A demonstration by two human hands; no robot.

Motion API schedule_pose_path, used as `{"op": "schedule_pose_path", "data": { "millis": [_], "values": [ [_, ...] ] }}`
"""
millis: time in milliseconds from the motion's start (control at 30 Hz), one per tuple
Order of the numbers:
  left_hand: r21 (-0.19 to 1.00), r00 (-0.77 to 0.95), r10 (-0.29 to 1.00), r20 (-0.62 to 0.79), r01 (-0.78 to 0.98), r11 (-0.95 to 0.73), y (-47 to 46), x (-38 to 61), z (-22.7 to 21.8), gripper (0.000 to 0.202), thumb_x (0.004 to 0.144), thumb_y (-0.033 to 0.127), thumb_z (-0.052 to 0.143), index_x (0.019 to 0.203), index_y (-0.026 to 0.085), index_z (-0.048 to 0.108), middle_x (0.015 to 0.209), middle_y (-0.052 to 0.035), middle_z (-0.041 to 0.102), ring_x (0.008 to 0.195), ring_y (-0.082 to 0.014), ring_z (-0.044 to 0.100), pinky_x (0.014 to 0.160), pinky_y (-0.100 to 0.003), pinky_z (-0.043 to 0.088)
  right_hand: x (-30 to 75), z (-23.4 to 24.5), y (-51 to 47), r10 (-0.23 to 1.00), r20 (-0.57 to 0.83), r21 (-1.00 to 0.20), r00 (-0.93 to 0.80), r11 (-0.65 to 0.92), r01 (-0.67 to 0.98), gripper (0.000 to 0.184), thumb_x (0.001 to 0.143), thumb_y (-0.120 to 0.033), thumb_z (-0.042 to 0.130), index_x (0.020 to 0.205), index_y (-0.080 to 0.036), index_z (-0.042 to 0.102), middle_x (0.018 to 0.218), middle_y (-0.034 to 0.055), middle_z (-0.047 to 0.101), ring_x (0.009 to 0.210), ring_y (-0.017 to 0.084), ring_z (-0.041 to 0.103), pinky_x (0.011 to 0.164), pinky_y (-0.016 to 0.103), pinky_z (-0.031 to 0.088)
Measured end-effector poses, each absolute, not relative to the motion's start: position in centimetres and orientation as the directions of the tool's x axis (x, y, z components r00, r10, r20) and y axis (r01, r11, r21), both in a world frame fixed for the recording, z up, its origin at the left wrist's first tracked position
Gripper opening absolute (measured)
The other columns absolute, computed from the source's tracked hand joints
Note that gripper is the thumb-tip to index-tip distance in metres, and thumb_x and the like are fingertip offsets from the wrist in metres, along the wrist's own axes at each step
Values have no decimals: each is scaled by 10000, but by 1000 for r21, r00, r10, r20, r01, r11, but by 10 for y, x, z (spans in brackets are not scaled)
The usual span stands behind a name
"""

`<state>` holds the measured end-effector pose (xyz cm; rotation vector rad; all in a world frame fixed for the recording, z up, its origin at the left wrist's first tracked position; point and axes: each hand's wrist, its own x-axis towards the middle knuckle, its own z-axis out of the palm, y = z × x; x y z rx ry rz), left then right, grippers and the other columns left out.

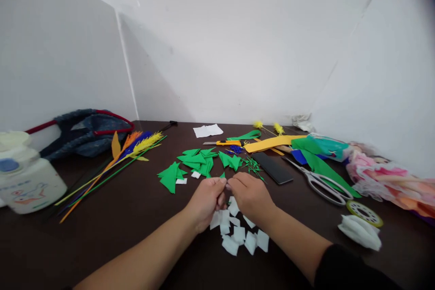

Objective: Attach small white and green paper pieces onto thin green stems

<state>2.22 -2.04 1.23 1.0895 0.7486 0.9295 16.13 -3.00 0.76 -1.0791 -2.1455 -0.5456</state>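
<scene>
My left hand [209, 199] and my right hand [251, 195] meet fingertip to fingertip above the middle of the table. Both are closed in a pinch, and what lies between the fingers is mostly hidden. A small green tip [222, 175] pokes up just behind the left fingertips; whether it is held I cannot tell. Under and in front of the hands lie several small white paper squares [239, 234]. Beyond them are cut green paper pieces [197, 161], with a heap of thin green bits [252, 164] behind my right hand.
At right lie a black flat slab [272, 168], scissors [322, 186], a tape roll [364, 214] and a white wad [360, 232]. A yellow cutter [224, 143] with its blade out lies farther back. Coloured paper stalks [112, 167] and a white bottle [30, 181] are at left.
</scene>
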Motion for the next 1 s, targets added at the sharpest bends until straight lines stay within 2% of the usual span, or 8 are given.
{"op": "schedule_pose_path", "data": {
  "millis": [67, 167, 367, 467, 567, 667, 800, 1000],
  "values": [
    [978, 451, 892, -29, -170, 118, -20, 20, 12, 310, 755, 434, 486, 594, 170, 466, 305, 88, 359, 298, -52, 256, 434, -214, 321, 163, 10, -32, 554, 716, 63, -425, 555, 829, 271, 846, -184, 396, 614, -164, 535, 636, 54, 522, 634, 159, 466, 594, 265, 361],
    [999, 414, 910, 7, -46, 13, -16, 12, 13, 285, 746, 414, 502, 605, 167, 482, 335, 72, 402, 323, -63, 301, 400, -199, 257, 163, 13, -34, 584, 718, -31, -378, 569, 822, 289, 849, -216, 386, 582, -173, 486, 603, 39, 483, 602, 149, 442, 573, 259, 340],
    [992, 166, 981, 104, 50, -114, 1, -13, 15, 246, 734, 382, 504, 675, 150, 562, 364, 77, 377, 352, -69, 309, 399, -193, 240, 163, 15, -30, 639, 710, -147, -296, 545, 825, 371, 846, -272, 398, 485, -188, 391, 503, -3, 415, 515, 126, 402, 524, 254, 297],
    [985, 79, 986, 145, 86, -152, 8, -22, 13, 261, 725, 395, 509, 679, 147, 575, 382, 68, 393, 371, -72, 326, 402, -192, 243, 168, 19, -25, 731, 658, -335, -179, 497, 800, 341, 823, -303, 432, 502, -188, 448, 505, -8, 469, 504, 123, 438, 503, 238, 319],
    [983, 48, 986, 157, 90, -160, 11, -27, 12, 252, 725, 394, 515, 672, 153, 570, 380, 72, 383, 373, -72, 326, 408, -192, 255, 174, 25, -22, 827, 557, -559, -68, 435, 706, 164, 763, -267, 491, 653, -197, 592, 645, 6, 610, 619, 151, 546, 582, 246, 393],
    [984, 21, 987, 162, 76, -163, 12, -30, 12, 245, 729, 392, 511, 675, 160, 566, 384, 76, 378, 367, -71, 317, 404, -192, 254, 178, 32, -21, 890, 454, -675, 41, 314, 668, 117, 699, -269, 553, 624, -200, 610, 642, 3, 630, 625, 166, 561, 591, 261, 405],
    [979, 0, 983, 183, 91, -183, 13, -33, 12, 240, 718, 389, 520, 664, 162, 576, 388, 74, 381, 371, -73, 331, 400, -189, 249, 182, 36, -19, 898, 428, -684, 107, 244, 688, 268, 654, -331, 597, 475, -186, 461, 490, -32, 514, 486, 123, 458, 475, 231, 335],
    [971, -4, 980, 200, 138, -197, 13, -31, 12, 248, 705, 400, 528, 668, 162, 589, 393, 67, 405, 369, -71, 331, 389, -183, 239, 190, 27, -9, 889, 453, -598, 62, 252, 760, 407, 774, -394, 448, 432, -183, 382, 407, -44, 358, 424, 100, 358, 426, 229, 243]
  ]
}}
